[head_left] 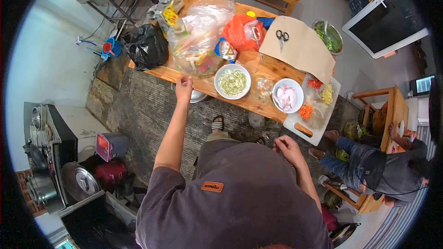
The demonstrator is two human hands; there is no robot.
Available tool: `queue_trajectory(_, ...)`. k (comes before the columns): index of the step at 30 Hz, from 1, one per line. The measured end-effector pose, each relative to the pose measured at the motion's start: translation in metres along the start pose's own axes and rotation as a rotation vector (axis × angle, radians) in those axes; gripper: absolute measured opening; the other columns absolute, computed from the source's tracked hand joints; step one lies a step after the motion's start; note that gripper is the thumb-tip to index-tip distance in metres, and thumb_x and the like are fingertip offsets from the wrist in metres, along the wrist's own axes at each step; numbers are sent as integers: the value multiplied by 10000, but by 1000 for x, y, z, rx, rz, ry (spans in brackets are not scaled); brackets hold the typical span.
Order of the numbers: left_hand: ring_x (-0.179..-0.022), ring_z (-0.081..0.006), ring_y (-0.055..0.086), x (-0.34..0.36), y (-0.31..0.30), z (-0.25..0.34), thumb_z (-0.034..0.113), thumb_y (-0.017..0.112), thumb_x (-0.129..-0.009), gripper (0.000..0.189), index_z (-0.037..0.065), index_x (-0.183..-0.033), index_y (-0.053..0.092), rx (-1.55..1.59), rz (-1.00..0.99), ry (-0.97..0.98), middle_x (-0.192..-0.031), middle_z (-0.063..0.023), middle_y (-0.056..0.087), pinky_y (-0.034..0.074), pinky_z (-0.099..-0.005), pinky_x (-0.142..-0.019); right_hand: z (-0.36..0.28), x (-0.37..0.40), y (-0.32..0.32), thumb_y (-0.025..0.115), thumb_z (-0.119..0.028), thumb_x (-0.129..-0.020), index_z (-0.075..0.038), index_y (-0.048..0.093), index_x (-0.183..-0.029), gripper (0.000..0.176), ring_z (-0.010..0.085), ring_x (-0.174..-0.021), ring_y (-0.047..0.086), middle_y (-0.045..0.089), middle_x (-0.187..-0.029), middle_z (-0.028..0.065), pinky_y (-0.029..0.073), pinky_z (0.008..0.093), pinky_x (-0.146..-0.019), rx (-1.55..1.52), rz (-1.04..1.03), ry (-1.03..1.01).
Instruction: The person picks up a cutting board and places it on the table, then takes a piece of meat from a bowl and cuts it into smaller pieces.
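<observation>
At the near edge of the long wooden counter, the left hand is seen at the end of a stretched-out arm. Its fingers are bent over the edge, right where the bottom of the big clear plastic bag full of bright packets hangs down. The bag is touched by the hand, but it cannot be told if it is gripped. The bag is found at the left part of the counter, with a black plastic bag just left of it and a red plastic bag just right of it.

The right hand is held close to the body, well apart from the counter. Its fingers are half curled, and nothing is seen in it.

Just right of the left hand, a round white bowl of chopped pale green bits is set. Next to it a small clear glass is seen, then a round white bowl of pink and white pieces. At the right end a white cutting board is laid, with small red, yellow and orange heaps on it. Farther back, black scissors are laid on a brown paper sheet.
</observation>
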State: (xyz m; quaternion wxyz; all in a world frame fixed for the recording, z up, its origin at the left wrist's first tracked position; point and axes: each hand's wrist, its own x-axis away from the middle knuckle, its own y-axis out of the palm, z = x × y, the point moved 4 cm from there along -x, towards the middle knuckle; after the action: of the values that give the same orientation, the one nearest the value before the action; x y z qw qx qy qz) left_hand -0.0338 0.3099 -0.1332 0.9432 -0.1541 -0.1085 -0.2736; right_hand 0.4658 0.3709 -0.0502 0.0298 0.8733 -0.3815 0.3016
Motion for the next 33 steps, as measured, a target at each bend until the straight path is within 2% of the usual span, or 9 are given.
queue_trajectory(2,-937,-199,649,-22,-12,27,338,695,-934,487,-36,-1218,563,-224,150,253,-1129,-134,609,547,-320,-790,-30,-31,34,583,-240,-1023,-11,611,-1080,237,160,-861,687,671,-918,68,544,313,-766,-27,-84,-14)
queue_trajectory(7,-1025,-351,610,-59,-21,65,400,752,-874,679,-47,-1325,509,-433,154,552,-1136,-229,575,495,-428,-897,-94,-110,104,589,-226,-1016,-7,550,-1249,322,173,-919,690,658,-1058,94,547,301,-776,-25,-91,-96)
queue_trajectory(14,-908,-260,595,-83,-25,82,357,732,-910,560,-48,-1256,557,-461,67,478,-1051,-159,537,498,-392,-822,-169,-226,157,653,-275,-960,48,468,-1340,532,247,-1016,686,556,-1329,207,557,335,-800,-84,89,-73)
queue_trajectory(17,-872,-252,593,-84,-26,84,306,715,-927,427,-26,-1168,598,-378,52,531,-993,-134,542,493,-381,-790,-177,-277,181,636,-240,-941,-6,385,-1481,640,235,-1003,677,551,-1331,183,545,339,-833,92,95,-145)
queue_trajectory(21,-829,-245,585,-92,-25,76,244,707,-926,319,-29,-1062,612,-378,81,572,-951,-128,542,486,-363,-759,-193,-317,199,620,-218,-943,-11,428,-1447,578,241,-1020,656,583,-1292,180,542,347,-819,191,151,-221)
queue_trajectory(23,-791,-239,566,-92,-27,79,175,696,-916,242,-40,-977,605,-261,90,594,-888,-112,533,474,-339,-737,-190,-335,211,635,-240,-937,-20,447,-1423,565,247,-1049,631,606,-1261,176,543,361,-819,-1,-65,-134)
queue_trajectory(26,-758,-225,552,-96,-34,90,135,681,-908,208,-54,-972,621,-256,106,617,-843,-102,541,470,-323,-728,-236,-300,220,675,-266,-916,-19,441,-1408,598,254,-1059,624,584,-1299,166,549,380,-817,-144,-172,-41)
queue_trajectory(30,-746,-198,548,-110,-50,95,109,686,-899,194,-51,-1000,640,-263,82,640,-825,-92,560,467,-312,-716,-203,-331,243,711,-284,-893,-8,388,-1459,708,258,-1055,628,554,-1338,175,555,397,-821,-100,-34,-78)
queue_trajectory(33,-727,-169,548,-119,-62,95,76,699,-893,191,-38,-1042,662,-297,85,648,-826,-75,583,467,-301,-700,-188,-350,258,745,-315,-867,9,233,-1554,916,308,-1227,563,458,-1458,246,539,399,-913,-41,8,-140)
